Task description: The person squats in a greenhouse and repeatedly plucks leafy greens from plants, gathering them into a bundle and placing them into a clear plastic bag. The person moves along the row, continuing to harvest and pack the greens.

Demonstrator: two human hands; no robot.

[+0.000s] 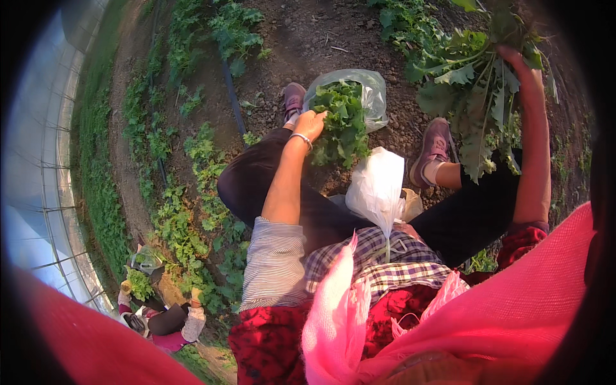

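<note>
My left hand [310, 126], with a bracelet at the wrist, is closed at the left side of a bunch of curly leafy greens [342, 120]. Those greens lie at the mouth of a clear plastic bag [376, 98] on the soil between my feet. Out to the upper right, my right hand [516, 58] grips a larger bunch of long-leaved greens [481, 89]. Its leaves droop over my right shoe and leg, and they partly hide the fingers. A white plastic bag [378, 180] hangs at my waist in front of a checked cloth [337, 255].
My shoes [294, 98] stand either side of the clear bag. A black irrigation hose [233, 96] runs along the left, among rows of green plants [204, 149]. At lower left another person [163, 317] crouches with greens. A greenhouse wall [48, 183] curves along the far left.
</note>
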